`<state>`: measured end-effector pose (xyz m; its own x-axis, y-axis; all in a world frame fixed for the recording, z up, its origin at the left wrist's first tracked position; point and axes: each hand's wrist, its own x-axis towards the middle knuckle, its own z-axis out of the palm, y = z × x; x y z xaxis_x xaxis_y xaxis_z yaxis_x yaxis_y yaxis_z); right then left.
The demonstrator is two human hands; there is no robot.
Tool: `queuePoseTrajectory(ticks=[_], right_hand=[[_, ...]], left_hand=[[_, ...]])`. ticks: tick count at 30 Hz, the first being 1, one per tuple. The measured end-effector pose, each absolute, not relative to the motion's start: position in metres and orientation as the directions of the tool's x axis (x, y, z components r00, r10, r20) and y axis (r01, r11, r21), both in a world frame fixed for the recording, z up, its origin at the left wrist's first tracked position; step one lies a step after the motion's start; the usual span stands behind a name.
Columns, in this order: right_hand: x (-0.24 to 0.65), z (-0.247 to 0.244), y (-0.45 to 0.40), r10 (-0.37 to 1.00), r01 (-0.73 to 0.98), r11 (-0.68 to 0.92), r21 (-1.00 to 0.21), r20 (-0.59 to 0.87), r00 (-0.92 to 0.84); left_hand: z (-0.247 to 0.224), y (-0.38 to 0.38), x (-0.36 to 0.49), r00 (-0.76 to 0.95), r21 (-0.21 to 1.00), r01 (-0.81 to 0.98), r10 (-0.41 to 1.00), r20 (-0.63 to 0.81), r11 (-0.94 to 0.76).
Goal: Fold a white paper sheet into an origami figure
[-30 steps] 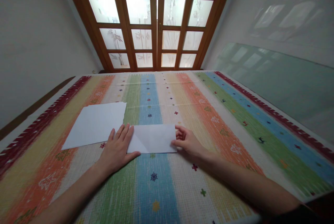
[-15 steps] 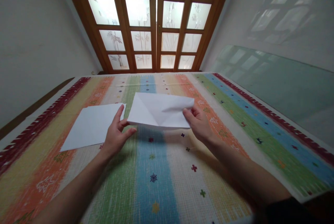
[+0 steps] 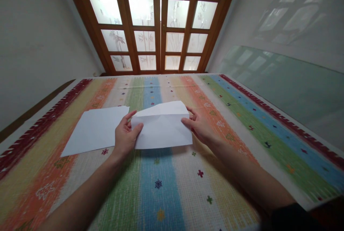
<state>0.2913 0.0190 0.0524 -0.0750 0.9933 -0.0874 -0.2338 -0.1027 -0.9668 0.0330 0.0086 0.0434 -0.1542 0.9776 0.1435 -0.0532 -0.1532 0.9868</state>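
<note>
A folded sheet of white paper point(image 3: 163, 130) is held up a little above the tablecloth, between my two hands. My left hand point(image 3: 127, 132) grips its left edge, thumb on the near face and fingers behind. At the opposite edge my right hand point(image 3: 197, 124) pinches the paper, its thumb in front and the fingers mostly hidden at the back. A crease runs across the paper, with a slanting flap standing up beyond it. To the left, partly behind my left hand, lies a stack of white paper point(image 3: 92, 130).
A striped tablecloth point(image 3: 158, 206) with small printed figures covers the table. Wooden doors with frosted panes point(image 3: 161, 51) stand beyond the far edge. A pale glass panel point(image 3: 282, 76) leans along the right wall.
The folded paper has been tilted so that a different face, with a straight crease, shows toward me. My left hand has closed around its left edge, thumb now in front.
</note>
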Motion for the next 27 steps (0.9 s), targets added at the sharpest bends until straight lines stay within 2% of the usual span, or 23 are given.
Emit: queuePoseTrajectory(ticks=[7, 16, 20, 23, 27], right_hand=[[0.278, 0.043, 0.017, 0.991, -0.248, -0.109, -0.963, -0.085, -0.105], [0.270, 0.036, 0.015, 0.978, -0.259, -0.202, -0.945, -0.179, -0.110], [0.268, 0.032, 0.014, 0.969, -0.240, -0.235, -0.942, -0.207, -0.135], [0.269, 0.032, 0.014, 0.978, -0.220, -0.195, -0.956, -0.173, -0.115], [0.279, 0.038, 0.021, 0.998, -0.169, 0.003, -0.986, 0.012, -0.055]], left_hand=[[0.035, 0.006, 0.034, -0.123, 0.982, 0.014, 0.975, 0.187, -0.187], [0.033, 0.001, 0.039, -0.015, 0.969, -0.245, 1.000, 0.023, -0.026], [0.032, -0.003, 0.043, -0.002, 0.956, -0.291, 0.999, -0.037, 0.035], [0.032, -0.002, 0.043, -0.016, 0.960, -0.280, 0.999, -0.033, 0.027], [0.036, 0.004, 0.036, -0.072, 0.969, -0.236, 0.996, 0.060, -0.076]])
